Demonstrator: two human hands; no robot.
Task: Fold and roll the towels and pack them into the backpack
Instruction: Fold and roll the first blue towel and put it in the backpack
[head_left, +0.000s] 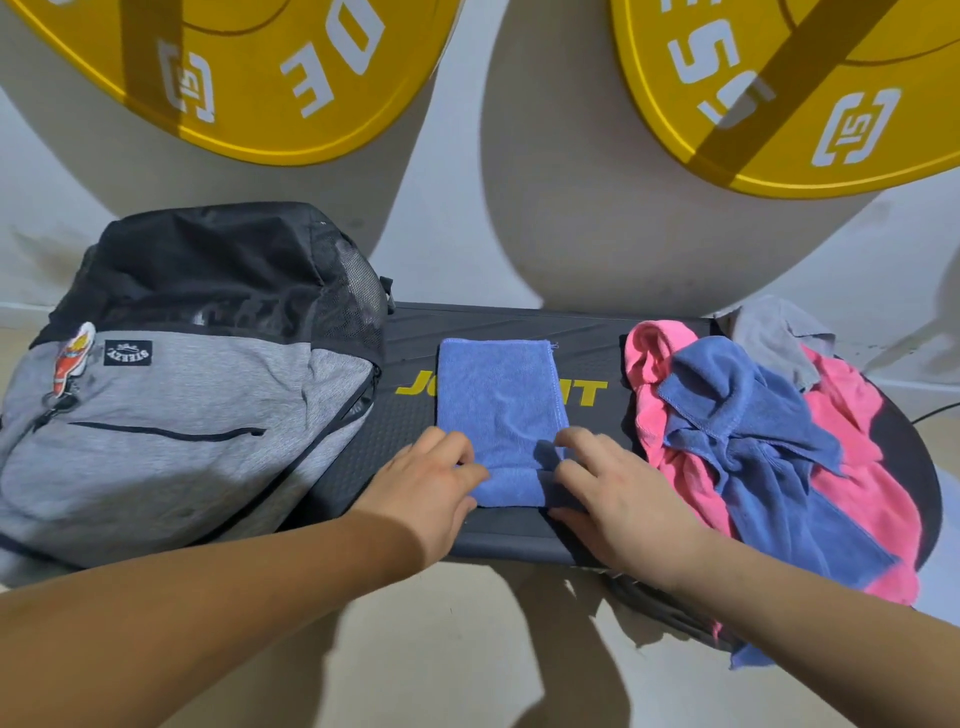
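Observation:
A folded blue towel (498, 395) lies lengthwise on the dark platform (587, 338), its near end turned over into a short roll. My left hand (431, 478) grips the roll's left end and my right hand (618, 488) grips its right end, fingers curled over the fold. A grey and black backpack (171, 415) lies on its back to the left, its zips closed as far as I can see. To the right sits a loose heap of towels: a blue one (748, 431) over pink ones (852, 467), with a grey one (774, 332) behind.
The platform carries yellow lettering partly covered by the towel. Two large yellow weight plates (249, 78) lean against the white wall behind. Pale floor (467, 649) lies in front of the platform, where a blue towel corner hangs off the right edge.

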